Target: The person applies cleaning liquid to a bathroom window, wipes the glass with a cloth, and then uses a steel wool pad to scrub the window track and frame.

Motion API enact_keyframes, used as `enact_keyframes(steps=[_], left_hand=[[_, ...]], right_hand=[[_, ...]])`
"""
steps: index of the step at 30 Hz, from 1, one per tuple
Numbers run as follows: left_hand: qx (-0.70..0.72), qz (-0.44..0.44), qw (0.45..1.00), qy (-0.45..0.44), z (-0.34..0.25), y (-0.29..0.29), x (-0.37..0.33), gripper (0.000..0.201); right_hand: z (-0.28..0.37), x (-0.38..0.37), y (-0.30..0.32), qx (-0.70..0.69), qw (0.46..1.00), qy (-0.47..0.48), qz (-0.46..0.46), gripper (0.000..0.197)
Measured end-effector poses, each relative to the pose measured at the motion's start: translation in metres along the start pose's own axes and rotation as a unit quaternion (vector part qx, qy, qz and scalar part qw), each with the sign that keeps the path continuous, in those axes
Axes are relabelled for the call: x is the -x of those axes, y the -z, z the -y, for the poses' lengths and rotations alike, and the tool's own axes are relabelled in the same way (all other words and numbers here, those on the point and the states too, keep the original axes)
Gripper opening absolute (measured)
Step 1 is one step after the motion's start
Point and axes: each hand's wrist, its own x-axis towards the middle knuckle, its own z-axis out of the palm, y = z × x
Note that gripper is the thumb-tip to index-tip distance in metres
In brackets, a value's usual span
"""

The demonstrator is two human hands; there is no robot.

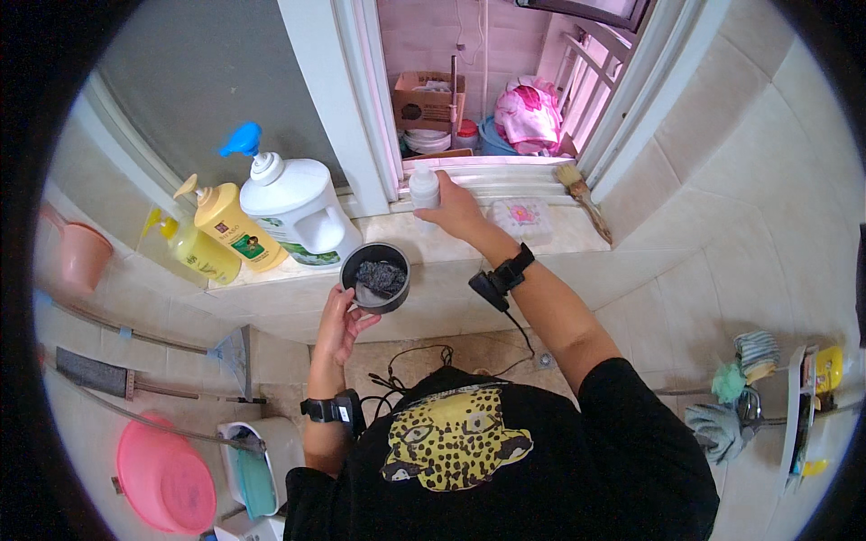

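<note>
My left hand [338, 323] is closed around the lower left side of a round dark-grey cup [372, 253], tilted so its inside shows. A crumpled dark-grey scrubbing pad or cloth [382, 278] lies in it. Over the window sill, my right hand [458, 212] grips a small whitish bottle [423, 187]. Beside that hand sits a pale soap box [520, 217] with a pink flower on its lid. A large white pump bottle [298, 203] with a blue pump stands just beyond the cup.
A yellow pump bottle [236, 227] and a yellow-green one [206, 256] share the ledge. A wooden-handled brush [586, 206] leans at its right end. Pink basin [167, 478] and bin [281, 444] stand lower left. Towels [717, 431] hang at right. Black cables [397, 383] trail below.
</note>
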Motion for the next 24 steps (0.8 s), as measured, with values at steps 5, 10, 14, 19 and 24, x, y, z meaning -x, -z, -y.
enact_keyframes(steps=[5,10,14,19,24], left_hand=[[0.012,-0.034,0.999,-0.028,0.0,-0.002,0.011,0.031],[0.002,-0.032,0.999,-0.038,0.001,-0.012,0.004,0.033],[-0.026,-0.022,0.998,-0.049,-0.002,-0.04,-0.019,0.037],[-0.061,-0.009,0.997,-0.054,-0.005,-0.077,-0.056,0.037],[-0.068,-0.009,0.996,-0.051,-0.002,-0.094,-0.07,0.034]], right_hand=[[0.004,0.035,0.036,-0.046,0.987,-0.02,0.152,0.069],[-0.014,0.07,0.096,-0.172,0.978,-0.087,0.075,0.067],[-0.056,0.067,0.119,-0.286,0.93,-0.196,-0.125,0.061],[-0.076,0.059,0.164,-0.14,0.967,-0.142,-0.159,0.056],[-0.05,0.055,0.157,-0.059,0.99,-0.13,-0.008,0.061]])
